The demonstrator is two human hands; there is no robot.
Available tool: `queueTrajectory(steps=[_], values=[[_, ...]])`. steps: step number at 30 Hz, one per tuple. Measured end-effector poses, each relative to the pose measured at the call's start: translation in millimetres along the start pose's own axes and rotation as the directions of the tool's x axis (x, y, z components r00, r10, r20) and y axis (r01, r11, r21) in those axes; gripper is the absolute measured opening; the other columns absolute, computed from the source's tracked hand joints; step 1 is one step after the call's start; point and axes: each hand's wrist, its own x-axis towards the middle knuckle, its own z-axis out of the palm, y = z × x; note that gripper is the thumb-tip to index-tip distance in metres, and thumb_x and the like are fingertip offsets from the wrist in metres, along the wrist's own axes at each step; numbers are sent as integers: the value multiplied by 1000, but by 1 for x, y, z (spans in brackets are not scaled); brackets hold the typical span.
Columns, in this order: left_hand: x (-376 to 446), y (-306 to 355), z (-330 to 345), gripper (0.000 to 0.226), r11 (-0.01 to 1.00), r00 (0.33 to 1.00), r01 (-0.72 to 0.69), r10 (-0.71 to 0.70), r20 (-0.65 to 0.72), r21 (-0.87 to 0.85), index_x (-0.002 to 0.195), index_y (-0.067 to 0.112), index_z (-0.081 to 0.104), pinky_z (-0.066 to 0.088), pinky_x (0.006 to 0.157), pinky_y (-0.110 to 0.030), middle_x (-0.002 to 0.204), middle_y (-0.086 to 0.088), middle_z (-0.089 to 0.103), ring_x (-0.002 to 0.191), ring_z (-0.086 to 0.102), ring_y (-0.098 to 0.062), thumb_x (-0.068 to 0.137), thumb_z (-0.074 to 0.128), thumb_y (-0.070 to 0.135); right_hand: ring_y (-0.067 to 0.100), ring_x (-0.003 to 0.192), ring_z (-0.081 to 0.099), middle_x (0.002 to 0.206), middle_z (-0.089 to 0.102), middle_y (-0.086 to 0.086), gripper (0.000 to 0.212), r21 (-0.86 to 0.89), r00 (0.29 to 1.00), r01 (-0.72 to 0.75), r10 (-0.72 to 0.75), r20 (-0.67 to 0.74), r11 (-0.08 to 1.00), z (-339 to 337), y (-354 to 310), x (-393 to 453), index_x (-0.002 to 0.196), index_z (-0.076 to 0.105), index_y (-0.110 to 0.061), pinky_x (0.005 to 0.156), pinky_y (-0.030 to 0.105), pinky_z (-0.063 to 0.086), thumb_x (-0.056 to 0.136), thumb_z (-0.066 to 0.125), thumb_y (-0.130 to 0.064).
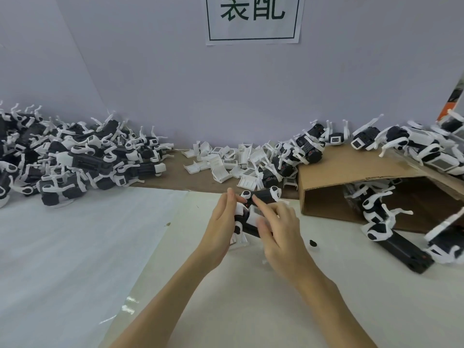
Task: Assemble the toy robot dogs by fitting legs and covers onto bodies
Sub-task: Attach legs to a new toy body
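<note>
Assembly workshop (heaped toy dogs (75, 159))

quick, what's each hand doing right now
Left hand: grips the toy robot dog from its left side, fingers curled round it.
Right hand: on the same dog, index finger stretched along its black body; a real grip cannot be told.
</note>
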Motion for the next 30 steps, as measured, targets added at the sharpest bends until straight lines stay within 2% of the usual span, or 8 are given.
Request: queueTrajectory(steps=[4,8,11,16,18,23,26,30], values=[[3,-5,-1,54,999,1000,-11,11,13,-32,108,21,67,45,68,-26,107,-15,74,93,71,-23,110,32,62,8,117,48,120,54,-13,40,9,998,63,-63,9,998,3,2,-1,148,55,-30,102,42,42,108,51,-24],[6,-7,-2,55,1000,1000,-2,1,-11,-21,109,21,65,41,51,-14,88,-1,70,69,63,-6,109,32,65,9,131,46,138,53,-16,61,-154,987,150,-138,81,977,4,5,-2,155,44,-30,109,37,38,98,65,-29],[8,-8,-4,54,999,1000,29,-29,-8,-15,115,27,62,42,51,-13,85,8,71,68,64,-1,105,31,70,11,133,51,143,57,-13,75,-271,983,185,-177,53,945,9,5,-1,154,47,-28,108,35,40,89,80,-14],[10,-8,-6,55,999,999,33,-33,42,3,115,32,62,46,79,-28,119,-5,72,103,68,-19,103,29,75,12,142,44,153,55,-4,72,-265,984,169,-178,-10,949,9,5,1,150,55,-19,120,29,32,84,84,-10],[10,-8,-6,52,1000,997,28,-29,66,10,116,30,62,48,85,-32,117,-7,73,105,70,-21,103,35,73,15,147,42,154,53,-1,72,-284,983,171,-181,-9,943,7,6,1,150,54,-18,122,32,31,85,84,-11],[11,-8,-5,41,991,995,-93,88,57,94,120,27,58,54,72,-15,87,18,76,86,73,-2,104,47,63,19,145,46,152,56,2,70,-359,976,181,-213,-51,916,10,1,-1,148,55,-15,118,36,37,85,84,-17],[9,-8,-3,37,983,990,-128,119,72,133,118,25,54,52,69,-12,86,15,78,84,74,-5,107,44,59,20,127,58,136,67,3,70,-343,960,202,-255,-117,917,13,0,-2,141,61,-9,110,34,45,77,88,-6],[8,-6,-4,38,981,991,-123,114,68,152,116,22,56,49,68,-9,85,18,77,84,72,2,108,44,58,13,118,49,125,73,2,69,-392,938,239,-315,-142,888,12,1,2,134,67,-8,110,33,43,69,91,-2]])
